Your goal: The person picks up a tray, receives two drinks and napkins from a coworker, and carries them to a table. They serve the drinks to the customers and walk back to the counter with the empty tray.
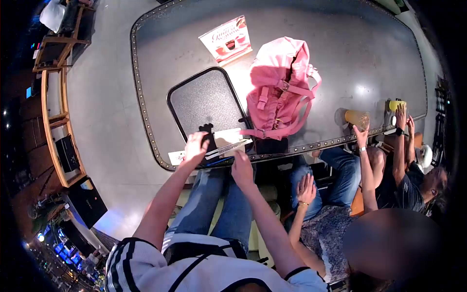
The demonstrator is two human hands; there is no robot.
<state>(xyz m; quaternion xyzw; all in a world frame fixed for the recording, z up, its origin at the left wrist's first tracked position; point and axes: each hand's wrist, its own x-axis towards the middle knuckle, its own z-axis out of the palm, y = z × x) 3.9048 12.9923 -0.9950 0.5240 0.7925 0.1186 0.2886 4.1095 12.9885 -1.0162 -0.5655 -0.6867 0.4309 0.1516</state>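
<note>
My left hand (195, 148) is over the near edge of a black tray (202, 100), its fingers stretched out and apart. Beside it lies a white paper (227, 136) on the tray's near side. Across that paper runs a slim white strip with dark print (228, 149); whether it is a wrapper or a folded sheet is too small to tell. My right hand (242, 169) is closed, with curled fingertips at the strip's lower edge. A pink backpack (277, 90) rests right of the tray, one strap reaching to the paper.
Behind the tray stands a printed menu card (227, 40). The dark table (350, 53) has a studded rim. To the right, one person's hand holds a drink cup (357, 118), and another person's hand is at a yellow cup (397, 105). A small white card (176, 157) lies near the left corner.
</note>
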